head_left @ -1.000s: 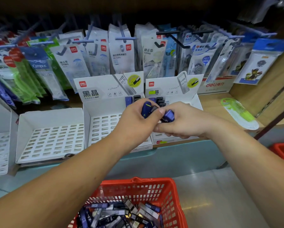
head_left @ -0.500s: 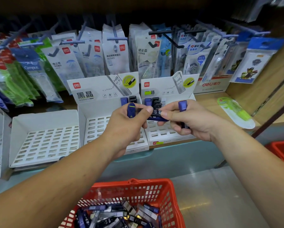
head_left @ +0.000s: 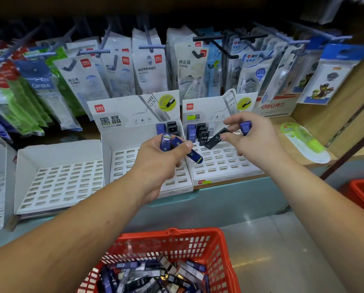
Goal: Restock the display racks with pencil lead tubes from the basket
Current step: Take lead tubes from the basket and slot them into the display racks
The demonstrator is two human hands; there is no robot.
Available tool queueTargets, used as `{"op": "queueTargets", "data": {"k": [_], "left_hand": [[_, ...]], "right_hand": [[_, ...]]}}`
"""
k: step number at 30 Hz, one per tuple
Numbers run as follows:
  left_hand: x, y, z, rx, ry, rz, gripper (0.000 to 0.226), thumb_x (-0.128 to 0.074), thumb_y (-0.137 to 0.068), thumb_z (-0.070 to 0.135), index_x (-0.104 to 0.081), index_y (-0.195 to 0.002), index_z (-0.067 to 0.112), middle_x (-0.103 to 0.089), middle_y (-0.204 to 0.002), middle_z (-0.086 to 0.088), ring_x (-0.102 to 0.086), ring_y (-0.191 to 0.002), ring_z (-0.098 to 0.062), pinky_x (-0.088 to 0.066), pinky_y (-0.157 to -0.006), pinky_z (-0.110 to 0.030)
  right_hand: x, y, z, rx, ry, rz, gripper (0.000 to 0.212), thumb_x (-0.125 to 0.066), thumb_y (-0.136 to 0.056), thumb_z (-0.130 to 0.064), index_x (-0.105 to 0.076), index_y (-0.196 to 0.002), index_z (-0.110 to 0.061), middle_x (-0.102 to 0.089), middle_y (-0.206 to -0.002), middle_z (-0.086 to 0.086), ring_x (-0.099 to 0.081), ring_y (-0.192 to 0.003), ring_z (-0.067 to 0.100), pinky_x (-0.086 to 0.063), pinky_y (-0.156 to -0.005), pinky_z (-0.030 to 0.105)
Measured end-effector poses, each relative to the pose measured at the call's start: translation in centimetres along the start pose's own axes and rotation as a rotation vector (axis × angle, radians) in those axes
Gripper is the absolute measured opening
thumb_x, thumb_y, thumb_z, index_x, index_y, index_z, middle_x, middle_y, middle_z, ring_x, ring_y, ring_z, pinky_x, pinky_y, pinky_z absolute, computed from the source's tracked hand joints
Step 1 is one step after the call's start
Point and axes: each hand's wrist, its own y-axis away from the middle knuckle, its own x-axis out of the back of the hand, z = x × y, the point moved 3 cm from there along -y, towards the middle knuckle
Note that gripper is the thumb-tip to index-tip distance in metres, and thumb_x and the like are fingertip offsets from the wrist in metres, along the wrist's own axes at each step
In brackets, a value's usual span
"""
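Head camera gives me both bare forearms stretched forward over a red plastic lattice basket [head_left: 172, 234], with the hands held apart from each other above the shelf.

The left hand [head_left: 160, 159] sits knuckles-up over the middle white cardboard display rack [head_left: 122, 163]. Its fingers are curled round two dark blue plastic lead tubes [head_left: 194, 155]. One pokes up between the fingers. The other slants down and to the right past the thumb, and its end is tipped yellow-green.

The right hand [head_left: 257, 142] hovers over the right-hand white cardboard rack [head_left: 223, 166]. Thumb and forefinger pinch a slim black lead tube [head_left: 216, 138] with white lettering, tilted so its low end points toward the rack. I also see a further blue tube [head_left: 245, 126] tucked in that hand's curled fingers.

Both racks are matt card with a floor gridded in small rectangular slots. A few blue and black standing tubes [head_left: 198, 134] sit upright in the back row of each. A third slotted white rack [head_left: 58, 182] lies to the left.

In the basket at the bottom of the view is a loose heap of glossy blue, black and clear tubes [head_left: 155, 278]. Behind the racks, clear hanging packets [head_left: 147, 66] dangle from pegs. A flat green packet [head_left: 303, 140] lies on the wooden shelf [head_left: 286, 123].
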Motion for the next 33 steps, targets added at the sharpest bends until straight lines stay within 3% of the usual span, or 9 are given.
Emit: {"op": "queueTargets", "data": {"k": [6,13,18,21,23,25,27,31,33], "left_hand": [[-0.1,0.3,0.2,0.002,0.005,0.001,0.019,-0.076,-0.094,0.025,-0.070,-0.103,0.010,-0.077,-0.084,-0.014,-0.065,-0.064,-0.011,-0.034,-0.042,-0.018],[0.2,0.3,0.2,-0.031,-0.018,0.024,0.014,-0.077,-0.092,0.023,-0.071,-0.099,0.013,-0.077,-0.086,-0.013,-0.069,-0.070,-0.013,-0.034,-0.042,-0.016],[0.1,0.5,0.4,-0.047,-0.035,0.003,0.011,-0.078,-0.092,0.022,-0.071,-0.097,0.014,-0.077,-0.084,-0.011,-0.071,-0.073,-0.013,-0.035,-0.042,-0.014],[0.0,0.6,0.5,-0.052,-0.064,-0.005,0.011,-0.076,-0.093,0.021,-0.070,-0.096,0.012,-0.076,-0.081,-0.009,-0.064,-0.061,-0.010,-0.034,-0.042,-0.013],[0.1,0.6,0.5,-0.042,-0.097,-0.003,0.007,-0.071,-0.094,0.018,-0.070,-0.096,0.012,-0.069,-0.076,-0.006,-0.053,-0.051,-0.008,-0.034,-0.041,-0.015],[0.1,0.6,0.4,-0.028,-0.125,-0.012,0.008,-0.065,-0.094,0.017,-0.070,-0.096,0.010,-0.060,-0.072,-0.005,-0.043,-0.048,-0.011,-0.033,-0.043,-0.022],[-0.3,0.6,0.6,-0.017,-0.136,-0.037,0.014,-0.057,-0.097,0.017,-0.064,-0.099,0.005,-0.060,-0.068,-0.004,-0.051,-0.052,-0.016,-0.040,-0.048,-0.028],[-1.6,1.1,0.9,0.005,-0.044,-0.153,0.009,-0.042,-0.107,0.014,-0.050,-0.103,0.010,-0.066,-0.083,-0.010,-0.077,-0.074,-0.026,-0.062,-0.070,-0.043],[-1.9,1.2,0.8,-0.064,-0.095,-0.184,0.010,-0.042,-0.110,0.018,-0.049,-0.105,0.013,-0.061,-0.082,-0.012,-0.072,-0.064,-0.027,-0.063,-0.071,-0.047]], "right_hand": [[-1.9,-0.6,0.0,0.105,0.133,-0.029,0.024,-0.084,-0.082,-0.014,-0.071,-0.078,-0.033,-0.073,-0.083,-0.006,-0.060,-0.068,0.004,-0.046,-0.069,0.023],[-2.3,-1.0,-0.4,0.146,0.197,-0.125,0.027,-0.078,-0.089,-0.012,-0.074,-0.084,-0.038,-0.074,-0.091,-0.010,-0.066,-0.085,0.007,-0.050,-0.078,0.013],[-3.6,-0.7,0.2,0.088,0.160,-0.189,0.017,-0.078,-0.090,-0.014,-0.079,-0.096,-0.029,-0.075,-0.097,-0.008,-0.068,-0.091,0.005,-0.053,-0.091,0.022],[-2.8,-0.3,-0.5,0.036,0.011,-0.109,0.002,-0.077,-0.092,-0.028,-0.075,-0.091,-0.029,-0.066,-0.071,-0.011,-0.059,-0.058,0.001,-0.051,-0.058,0.021],[-2.0,-0.1,-0.7,-0.184,-0.194,-0.112,0.025,-0.068,-0.095,-0.048,-0.065,-0.091,-0.023,-0.054,-0.062,-0.002,-0.041,-0.041,0.013,-0.030,-0.041,0.023],[-1.4,0.3,-0.9,-0.463,-0.440,-0.248,0.043,-0.052,-0.096,-0.060,-0.054,-0.090,-0.018,-0.048,-0.062,0.004,-0.030,-0.043,0.016,-0.017,-0.048,0.023],[-1.2,0.7,-1.3,-0.575,-0.570,-0.375,0.038,-0.042,-0.097,-0.053,-0.044,-0.084,-0.017,-0.048,-0.067,0.007,-0.028,-0.047,0.016,-0.012,-0.051,0.026],[-1.4,1.3,-1.2,-0.515,-0.517,-0.498,0.026,-0.049,-0.103,-0.031,-0.047,-0.083,-0.015,-0.050,-0.072,0.007,-0.038,-0.048,0.018,-0.019,-0.043,0.023],[-1.5,1.4,-1.3,-0.419,-0.457,-0.471,0.023,-0.061,-0.101,-0.025,-0.055,-0.084,-0.012,-0.055,-0.067,0.005,-0.045,-0.051,0.017,-0.024,-0.038,0.021]]}}
